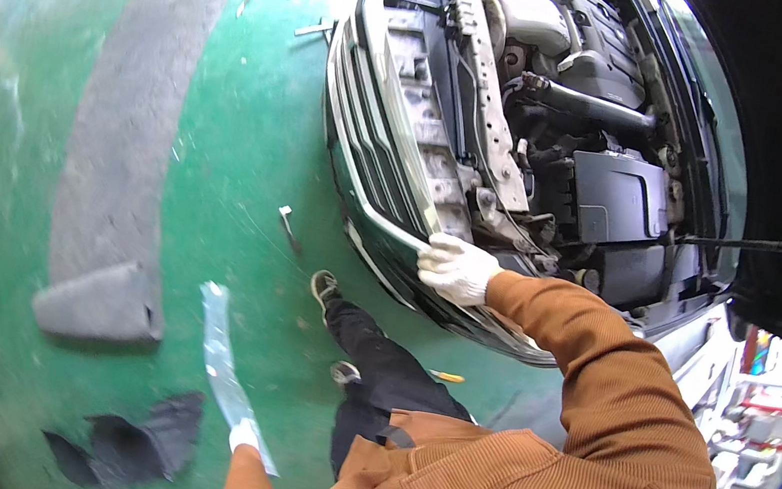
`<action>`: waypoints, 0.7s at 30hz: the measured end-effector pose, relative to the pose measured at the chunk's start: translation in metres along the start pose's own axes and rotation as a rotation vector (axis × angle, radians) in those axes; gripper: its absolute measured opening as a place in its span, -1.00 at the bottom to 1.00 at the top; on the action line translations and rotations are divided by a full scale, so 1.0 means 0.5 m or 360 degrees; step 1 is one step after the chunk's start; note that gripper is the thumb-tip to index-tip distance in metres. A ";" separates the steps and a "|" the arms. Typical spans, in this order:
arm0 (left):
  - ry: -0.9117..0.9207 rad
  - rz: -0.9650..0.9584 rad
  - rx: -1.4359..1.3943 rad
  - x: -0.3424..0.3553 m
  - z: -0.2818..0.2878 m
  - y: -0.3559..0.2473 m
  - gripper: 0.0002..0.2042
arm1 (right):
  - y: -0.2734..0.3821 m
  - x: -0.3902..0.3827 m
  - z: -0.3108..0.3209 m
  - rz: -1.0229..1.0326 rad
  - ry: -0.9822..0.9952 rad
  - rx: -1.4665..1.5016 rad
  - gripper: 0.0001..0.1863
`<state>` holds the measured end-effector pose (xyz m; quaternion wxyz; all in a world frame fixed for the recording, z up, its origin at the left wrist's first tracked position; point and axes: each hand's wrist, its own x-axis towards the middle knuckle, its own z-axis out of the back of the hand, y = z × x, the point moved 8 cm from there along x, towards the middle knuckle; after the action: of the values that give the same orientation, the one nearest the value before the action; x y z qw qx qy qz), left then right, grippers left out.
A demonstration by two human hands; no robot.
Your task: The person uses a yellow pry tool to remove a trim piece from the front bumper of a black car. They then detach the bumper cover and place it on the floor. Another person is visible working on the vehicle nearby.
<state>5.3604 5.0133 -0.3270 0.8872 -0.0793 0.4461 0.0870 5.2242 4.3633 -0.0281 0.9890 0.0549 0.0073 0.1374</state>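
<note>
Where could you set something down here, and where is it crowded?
The green floor looks mostly open between the grey mat and the car's front, beyond the small tool, and left of the mat. The engine bay is packed; a plastic strip and dark sheet occupy floor near the left hand.

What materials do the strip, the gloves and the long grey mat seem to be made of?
Strip: probably thin plastic film, glossy; bright glints run along its pale blue surface.

Gloves: likely fabric, matte white, with soft creases; the fibre is unclear.

Mat: perhaps felt or carpet, dull and mottled, its near end bent over.
</note>
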 end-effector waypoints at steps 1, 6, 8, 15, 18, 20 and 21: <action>-0.0073 0.0024 -0.0118 -0.012 0.068 0.011 -0.42 | -0.002 -0.008 0.002 -0.0012 0.0007 -0.0003 -0.73; 0.0271 0.0513 -0.0813 0.007 0.212 0.072 -0.55 | -0.016 -0.007 -0.019 0.0001 -0.0019 0.0073 -0.76; 0.0608 0.0376 -0.0830 0.026 0.249 -0.006 -0.58 | -0.014 -0.006 -0.019 -0.0075 -0.0061 0.0130 -0.81; 0.0363 0.0310 -0.1411 0.081 0.413 -0.338 -0.52 | -0.086 0.204 0.081 -0.1089 0.0126 0.0577 -0.78; 0.0323 0.0423 -0.1312 0.134 0.472 -0.435 -0.48 | -0.170 0.260 0.048 -0.1582 -0.0302 0.0834 -0.73; 0.0343 0.0423 -0.1216 0.170 0.513 -0.494 -0.41 | -0.231 0.294 0.026 -0.1806 -0.0456 0.0894 -0.69; 0.0365 0.0452 -0.1227 0.194 0.531 -0.517 -0.38 | -0.263 0.309 0.018 -0.1909 -0.0507 0.0936 -0.65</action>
<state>5.6821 4.8281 -0.2325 0.7164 -0.3521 0.4833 0.3595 5.4087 4.2787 -0.0333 0.8271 0.3271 -0.0720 -0.4514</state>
